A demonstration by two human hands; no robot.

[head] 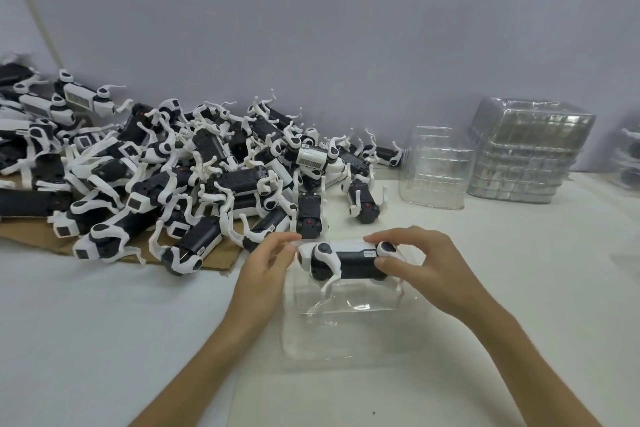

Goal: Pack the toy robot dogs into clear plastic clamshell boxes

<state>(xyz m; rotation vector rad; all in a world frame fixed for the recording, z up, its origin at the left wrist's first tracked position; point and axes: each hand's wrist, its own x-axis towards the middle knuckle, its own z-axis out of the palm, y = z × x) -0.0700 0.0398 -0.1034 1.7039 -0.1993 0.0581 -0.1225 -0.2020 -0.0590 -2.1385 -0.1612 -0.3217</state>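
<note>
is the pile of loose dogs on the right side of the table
No, the pile of dogs lies on the left, partly on cardboard, while stacked clear boxes stand on the right.

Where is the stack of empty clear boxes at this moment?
In the head view, the stack of empty clear boxes stands at the far right of the table against the wall, just right of a single clear box and the heap of toy dogs.
</note>
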